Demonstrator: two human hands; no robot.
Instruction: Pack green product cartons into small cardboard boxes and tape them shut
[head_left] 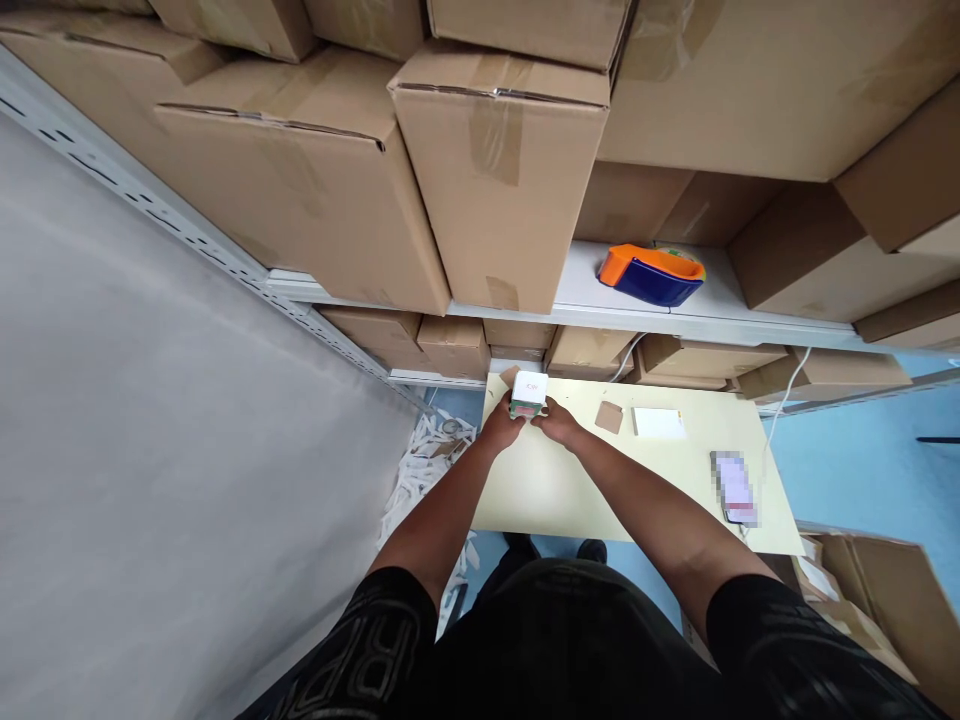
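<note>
A small white and green box (531, 388) with faint lettering on its white top is between my two hands, over the far left part of the pale yellow table (555, 480). My left hand (500, 426) is closed on its left side. On the right side, my right hand (557, 420) grips the same box. Parts of my fingers are hidden behind it. Just beyond the box lies a brown cardboard piece (510, 376). Another flat brown cardboard piece (609, 417) rests on the table to the right of my right hand.
A white flat box (658, 423) and a phone (734, 487) with a cable lie on the table's right. Above, a shelf (577, 290) holds cardboard boxes (502, 180) and an orange and blue tape dispenser (651, 275). White paper strips (420, 470) cover the floor at left.
</note>
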